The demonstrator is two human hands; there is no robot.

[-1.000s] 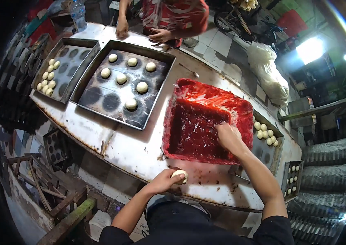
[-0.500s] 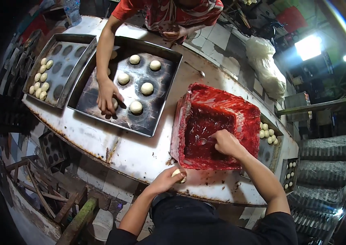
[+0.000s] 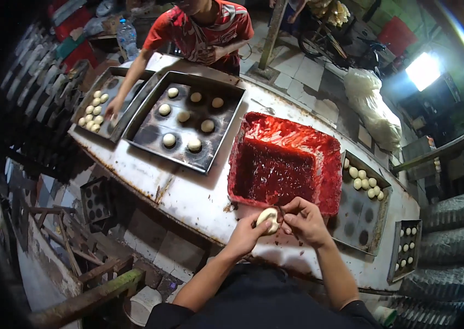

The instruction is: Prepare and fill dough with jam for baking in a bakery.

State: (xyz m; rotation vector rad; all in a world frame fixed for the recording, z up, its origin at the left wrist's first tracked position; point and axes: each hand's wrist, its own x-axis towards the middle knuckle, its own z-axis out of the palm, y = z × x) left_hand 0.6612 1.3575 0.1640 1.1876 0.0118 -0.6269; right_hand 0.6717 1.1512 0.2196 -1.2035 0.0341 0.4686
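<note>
Just in front of the red tub [image 3: 328, 164], my left hand [image 3: 244, 237] holds up a pale, flattened piece of dough [image 3: 268, 218] between thumb and fingers. Close against the dough's right side is my right hand [image 3: 307, 223], its fingers pinched round a small spoon [image 3: 280, 214]. Only a dark bit of the spoon shows; the fingers cover the rest. Sticky dark red filling lies in the tub, with smears up its walls. Left of the tub, a large metal tray [image 3: 210, 153] carries several spaced dough balls [image 3: 194, 144].
Across the table, a person in a red shirt reaches a hand [image 3: 114, 107] into a left tray [image 3: 128, 112] of dough balls. Another tray [image 3: 347, 225] with dough balls lies right of the tub, and a smaller one [image 3: 407, 247] beyond it. A water bottle [image 3: 127, 39] stands at the far left.
My right hand has come out of the tub with the spoon to the dough in my left hand. The person opposite has moved a hand from the large tray to the left one. My view has shifted.
</note>
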